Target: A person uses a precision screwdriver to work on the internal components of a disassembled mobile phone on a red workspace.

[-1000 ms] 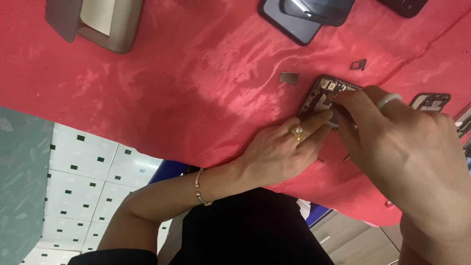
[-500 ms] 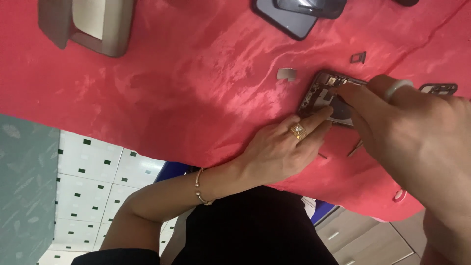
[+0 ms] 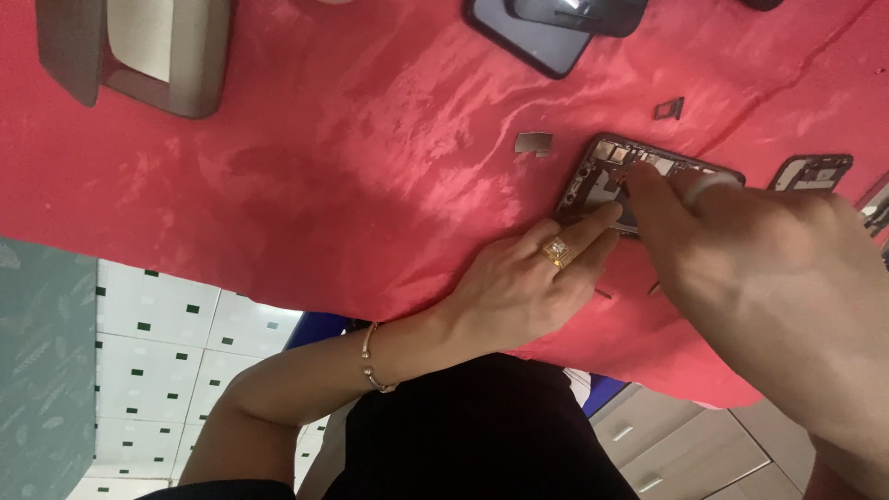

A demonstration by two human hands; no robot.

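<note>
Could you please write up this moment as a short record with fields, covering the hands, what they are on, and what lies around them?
Surface: red cloth spread over a table
Left hand: left hand, gold ring, fingertips resting at the near edge of the opened phone
Right hand: right hand, fingers on the phone's exposed insides; whether they pinch a tool cannot be told
Wrist: gold bracelet on the left arm
Loose parts: small grey plate; small dark frame
Far edge: dark phones; grey-brown tray
</note>
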